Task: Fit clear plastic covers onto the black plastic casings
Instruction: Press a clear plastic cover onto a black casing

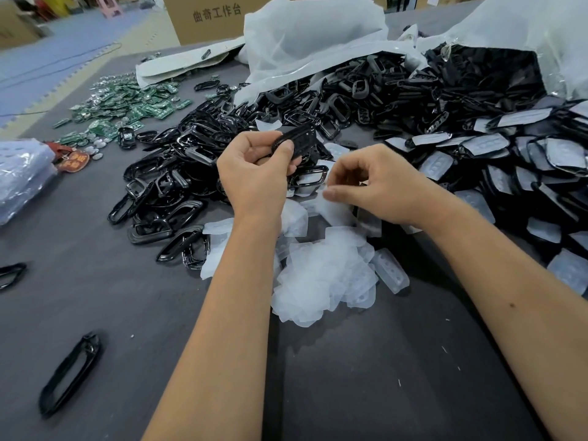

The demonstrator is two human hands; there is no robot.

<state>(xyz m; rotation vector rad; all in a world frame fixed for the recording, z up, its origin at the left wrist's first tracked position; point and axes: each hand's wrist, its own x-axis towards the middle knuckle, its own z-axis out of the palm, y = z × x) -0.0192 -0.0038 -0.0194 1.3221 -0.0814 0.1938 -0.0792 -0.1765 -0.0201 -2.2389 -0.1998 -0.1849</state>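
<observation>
My left hand [254, 173] grips a black plastic casing [297, 135] above the table, thumb curled over its near edge. To its right, my right hand [375, 186] hovers with fingers curled and pinches a clear plastic cover [331, 206] at its edge. A heap of clear covers [321, 278] lies just below both hands. Black frames and casings [178, 183] are piled to the left and behind. On the right lie several casings with covers fitted [496, 160].
Green circuit boards [127, 103] and coin cells lie at the far left. White plastic bags [305, 39] spill black parts at the back. A lone black frame [68, 374] lies near the front left. A cardboard box [206, 17] stands behind. The grey table [350, 377] stretches toward me.
</observation>
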